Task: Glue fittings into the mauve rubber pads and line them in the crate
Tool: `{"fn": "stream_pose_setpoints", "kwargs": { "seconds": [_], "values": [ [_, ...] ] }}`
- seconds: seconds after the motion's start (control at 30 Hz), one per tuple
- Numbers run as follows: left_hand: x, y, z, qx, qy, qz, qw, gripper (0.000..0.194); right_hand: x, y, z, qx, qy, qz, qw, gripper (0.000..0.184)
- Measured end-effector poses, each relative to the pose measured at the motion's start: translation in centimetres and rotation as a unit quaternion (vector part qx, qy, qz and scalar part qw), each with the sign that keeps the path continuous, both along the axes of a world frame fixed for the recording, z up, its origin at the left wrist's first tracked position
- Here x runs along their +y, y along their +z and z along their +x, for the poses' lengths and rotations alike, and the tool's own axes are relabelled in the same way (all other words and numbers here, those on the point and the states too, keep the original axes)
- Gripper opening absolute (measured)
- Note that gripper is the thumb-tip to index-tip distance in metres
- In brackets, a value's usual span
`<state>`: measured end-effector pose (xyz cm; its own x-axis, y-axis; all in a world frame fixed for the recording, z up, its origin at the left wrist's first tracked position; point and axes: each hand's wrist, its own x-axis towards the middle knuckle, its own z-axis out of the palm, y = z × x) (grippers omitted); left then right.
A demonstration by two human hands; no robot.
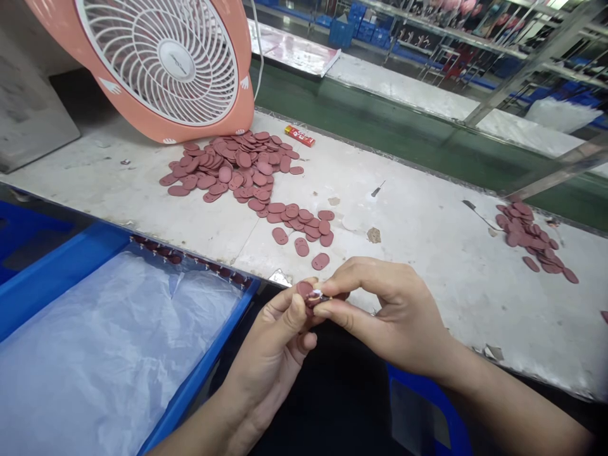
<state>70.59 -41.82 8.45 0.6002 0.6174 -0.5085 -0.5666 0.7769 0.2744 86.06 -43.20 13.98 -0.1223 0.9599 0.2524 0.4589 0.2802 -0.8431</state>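
Note:
My left hand [270, 348] pinches a small reddish-brown oval piece [304, 289] between thumb and fingers, just off the table's front edge. Closed at the same spot, my right hand [396, 313] has its thumb and index finger on the piece's right side. A bit of white and a darker part show between the fingertips; what they are is too small to tell. Beyond the hands lie loose matching oval pieces [320, 261], some with small holes. They trail back to a large heap of such ovals [242, 158].
An orange fan [175, 63] stands at the back left. A red-and-yellow packet [300, 135], a thin dark-handled tool [377, 189] and a second oval heap [527, 237] lie on the white table [418, 253]. A blue crate [190, 392] lined with plastic sheet sits lower left.

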Motion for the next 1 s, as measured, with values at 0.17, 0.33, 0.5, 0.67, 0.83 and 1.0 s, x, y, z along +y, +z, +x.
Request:
{"fn": "stream_pose_setpoints", "kwargs": {
  "seconds": [0.17, 0.33, 0.5, 0.67, 0.83, 1.0],
  "values": [
    [0.0, -0.1, -0.1, 0.004, 0.002, 0.002, 1.0, 0.007, 0.2, 0.0, 0.0, 0.004, 0.003, -0.002, 1.0, 0.01],
    [0.1, -0.1, 0.0, -0.001, 0.002, 0.003, 1.0, 0.005, 0.2, 0.0, -0.1, 0.011, 0.005, -0.008, 1.0, 0.01],
    [0.1, 0.2, -0.1, 0.01, 0.009, 0.001, 1.0, 0.007, 0.3, -0.1, -0.2, 0.01, 0.007, -0.004, 1.0, 0.009],
    [0.1, -0.5, -0.4, 0.0, 0.001, 0.012, 1.0, 0.005, 0.4, -0.3, -0.3, 0.001, 0.006, -0.015, 1.0, 0.008],
    [0.4, -1.2, -0.8, -0.025, -0.024, 0.038, 0.999, 0.012, 0.0, -0.5, -0.3, -0.013, 0.009, -0.013, 1.0, 0.019],
    [1.0, -1.4, -1.4, -0.062, -0.044, -0.032, 0.997, 0.03, -1.1, -0.6, 0.4, 0.02, -0.047, -0.001, 0.999, 0.038]
  ]
}}
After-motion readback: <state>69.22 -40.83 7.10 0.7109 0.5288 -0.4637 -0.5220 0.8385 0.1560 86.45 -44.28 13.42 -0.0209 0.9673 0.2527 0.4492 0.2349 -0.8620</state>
